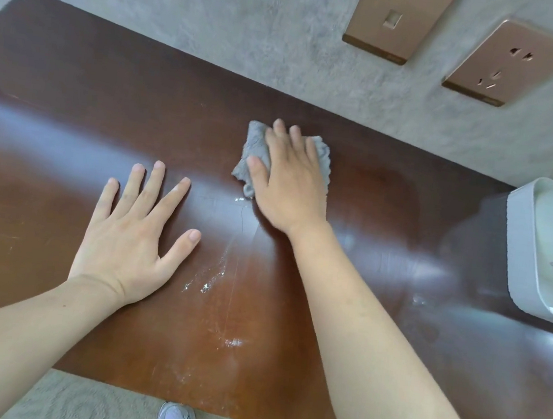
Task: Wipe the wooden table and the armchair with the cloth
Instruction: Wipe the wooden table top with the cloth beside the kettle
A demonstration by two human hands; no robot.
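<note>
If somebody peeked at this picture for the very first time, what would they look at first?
Probably the right hand pressing a crumpled grey cloth flat on the shiny wooden table, near the middle. Next, the left hand spread flat beside it, and the white powdery streaks between the two arms. Two copper-coloured wall plates sit at top right.

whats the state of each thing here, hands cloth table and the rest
left hand: flat on the table, fingers spread, holding nothing
right hand: pressing flat on the cloth
cloth: bunched under the right hand
table: glossy, white specks and streaks near the front edge
white box: at the table's right edge
wall socket: nothing plugged in
</note>
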